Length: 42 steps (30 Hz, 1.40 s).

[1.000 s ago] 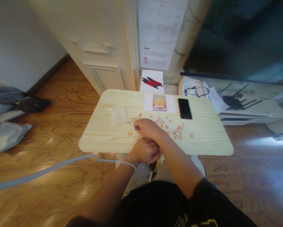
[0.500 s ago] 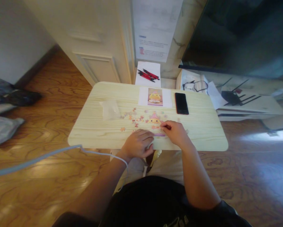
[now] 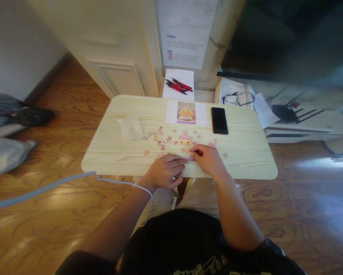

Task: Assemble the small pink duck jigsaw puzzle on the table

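A partly assembled jigsaw puzzle (image 3: 184, 142) with a yellow duck-like face lies on the small table in front of me. My right hand (image 3: 208, 159) is closed in a pinch at its lower right part, the fingertips on a small jigsaw piece that they mostly cover. Beside the puzzle's purple bottom edge (image 3: 192, 159), my left hand (image 3: 168, 170) rests with fingers stretched toward it and the thumb apart. Loose jigsaw pieces (image 3: 163, 142) are scattered left of the puzzle, and a single piece (image 3: 225, 155) lies off to the right.
Behind the puzzle, a printed picture (image 3: 186, 112) of the duck lies on white paper. A black phone (image 3: 219, 120) is to its right, a clear plastic bag (image 3: 131, 129) to the left. Red pens (image 3: 178, 86) lie beyond the table (image 3: 246, 164). A pale cable (image 3: 117, 181) crosses my left wrist.
My right fingertips have shifted slightly left and nearer to me over the puzzle. My left fingers have edged a little right along its bottom edge. The whole view has tilted slightly.
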### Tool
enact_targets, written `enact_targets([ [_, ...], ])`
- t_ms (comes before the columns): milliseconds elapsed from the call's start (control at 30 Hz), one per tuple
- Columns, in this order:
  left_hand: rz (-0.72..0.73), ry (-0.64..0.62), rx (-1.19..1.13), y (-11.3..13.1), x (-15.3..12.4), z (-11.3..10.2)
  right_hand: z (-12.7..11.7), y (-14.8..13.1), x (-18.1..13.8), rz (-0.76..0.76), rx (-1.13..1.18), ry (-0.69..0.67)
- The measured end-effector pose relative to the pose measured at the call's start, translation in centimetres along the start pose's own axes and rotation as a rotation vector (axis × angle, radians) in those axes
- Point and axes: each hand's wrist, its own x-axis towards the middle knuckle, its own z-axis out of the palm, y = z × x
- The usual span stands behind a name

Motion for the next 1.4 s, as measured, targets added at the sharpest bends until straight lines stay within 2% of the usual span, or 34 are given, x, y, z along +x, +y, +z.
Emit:
enact_targets([
  [567,0.036,0.022,0.029,-0.1,-0.1,0.2,-0.2,0.1,0.1,0.013,-0.019,-0.012],
  [1000,0.147,0.078,0.128,0.7,-0.9,-0.1,-0.7,-0.1,0.3,0.007,-0.044,0.025],
  [1400,0.137,0.035,0.116,0.7,-0.4,0.0,0.9,-1.0,1.0,-0.008,0.032,-0.027],
])
